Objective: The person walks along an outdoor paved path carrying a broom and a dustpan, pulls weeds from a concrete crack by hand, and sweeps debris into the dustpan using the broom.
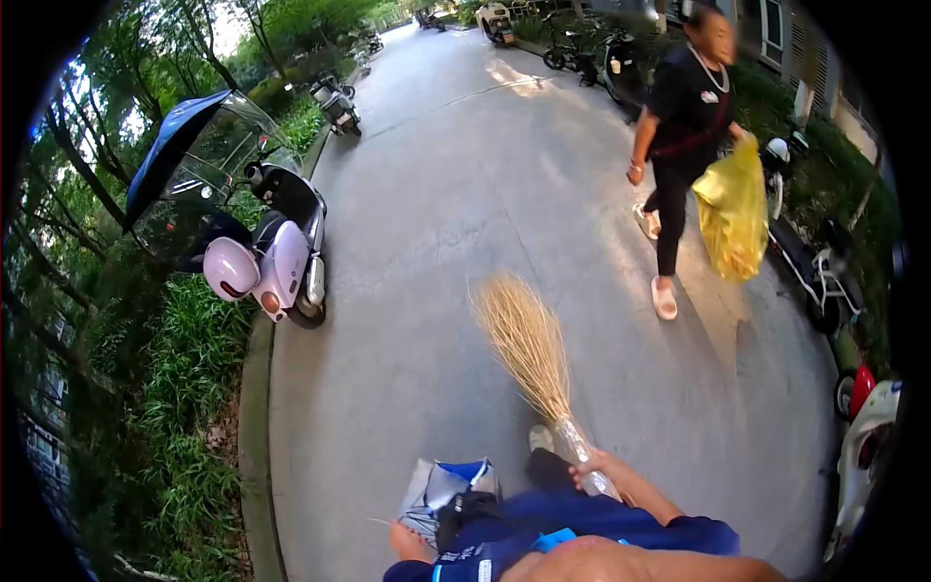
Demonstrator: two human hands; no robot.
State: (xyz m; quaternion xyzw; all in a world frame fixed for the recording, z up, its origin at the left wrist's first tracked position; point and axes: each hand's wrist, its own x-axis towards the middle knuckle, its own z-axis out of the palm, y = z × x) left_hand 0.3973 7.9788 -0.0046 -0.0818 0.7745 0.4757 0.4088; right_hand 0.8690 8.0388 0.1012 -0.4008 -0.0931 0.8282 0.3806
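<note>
A straw broom (524,339) slants forward over the road, its bristles fanned out and pointing away from me. My right hand (596,472) is closed around its handle, which is wrapped in shiny clear film. At the lower left, my left hand (411,540) is partly hidden by my dark blue clothing. It is closed against a grey-and-blue container (419,490), which could be a dustpan or a bag. One of my shoes (540,438) shows beside the broom handle.
A person (684,107) in dark clothes walks on the right with a yellow plastic bag (732,218). A pink scooter (281,262) with a canopy stands by the left kerb (255,436). More scooters line the right edge, including a white one (868,446). The paved road (407,194) runs ahead.
</note>
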